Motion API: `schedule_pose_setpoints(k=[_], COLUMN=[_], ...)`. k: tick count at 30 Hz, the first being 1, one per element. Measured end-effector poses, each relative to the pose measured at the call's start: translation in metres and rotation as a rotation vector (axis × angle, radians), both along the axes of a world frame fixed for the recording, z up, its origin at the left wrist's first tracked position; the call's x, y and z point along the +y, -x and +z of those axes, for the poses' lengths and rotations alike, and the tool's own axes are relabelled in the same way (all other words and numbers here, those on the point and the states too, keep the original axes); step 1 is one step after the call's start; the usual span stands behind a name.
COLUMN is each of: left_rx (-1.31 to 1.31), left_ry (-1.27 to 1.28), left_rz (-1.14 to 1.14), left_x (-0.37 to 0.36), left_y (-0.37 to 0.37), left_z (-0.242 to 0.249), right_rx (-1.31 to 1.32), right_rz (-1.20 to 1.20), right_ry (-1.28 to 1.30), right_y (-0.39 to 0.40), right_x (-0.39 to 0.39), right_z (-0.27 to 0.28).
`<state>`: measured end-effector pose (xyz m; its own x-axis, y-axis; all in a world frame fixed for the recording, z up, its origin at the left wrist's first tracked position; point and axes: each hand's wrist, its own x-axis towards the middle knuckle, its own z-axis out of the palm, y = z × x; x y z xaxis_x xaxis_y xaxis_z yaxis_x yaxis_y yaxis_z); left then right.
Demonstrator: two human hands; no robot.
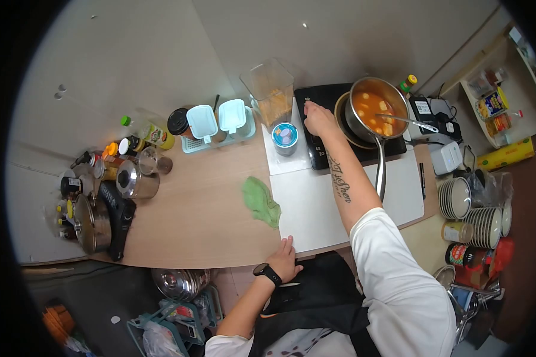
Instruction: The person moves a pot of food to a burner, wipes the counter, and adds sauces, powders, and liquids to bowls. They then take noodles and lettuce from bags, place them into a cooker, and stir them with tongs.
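Note:
My right hand point(320, 121) reaches over the left part of a black induction cooker point(321, 157), a finger stretched to its control panel, holding nothing I can see. On the cooker, just right of that hand, stands a steel saucepan point(380, 138), its long handle towards me. Orange-red soup with pale chunks point(372, 107) fills much of it, and a metal ladle point(420, 124) leans in the soup. My left hand point(284, 262) rests open at the counter's front edge, wearing a watch. Near it lies a crumpled green cloth point(260, 201).
Left of the cooker stand a can with a blue lid point(285, 138) and a clear tall container point(272, 89). Light-blue lidded boxes point(202, 122) sit further left, with bottles, jars and a lidded pot point(92, 223). Stacked plates point(485, 226) and a white box point(446, 157) stand right.

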<state>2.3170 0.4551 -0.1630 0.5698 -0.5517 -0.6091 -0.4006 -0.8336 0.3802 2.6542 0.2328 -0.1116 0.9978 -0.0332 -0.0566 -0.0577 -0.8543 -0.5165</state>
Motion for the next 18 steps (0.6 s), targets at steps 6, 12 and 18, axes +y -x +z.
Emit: schedule_pose_setpoints(k=[6,12,18], left_rx=[0.021,-0.043,0.562], left_ry=[0.061,0.376,0.512], left_rz=[-0.011,-0.040,0.284], left_x=[0.003,0.027,0.000], left_y=[-0.007,-0.033,-0.025], left_z=[0.010,-0.008,0.057], right_rx=[-0.243,0.791,0.556], right_rz=[0.053,0.441,-0.199], right_ry=[-0.431,-0.515,-0.595], right_y=[0.185,0.439,0.491], right_x=[0.014,-0.055,-0.224], right_z=[0.011,0.007,0.033])
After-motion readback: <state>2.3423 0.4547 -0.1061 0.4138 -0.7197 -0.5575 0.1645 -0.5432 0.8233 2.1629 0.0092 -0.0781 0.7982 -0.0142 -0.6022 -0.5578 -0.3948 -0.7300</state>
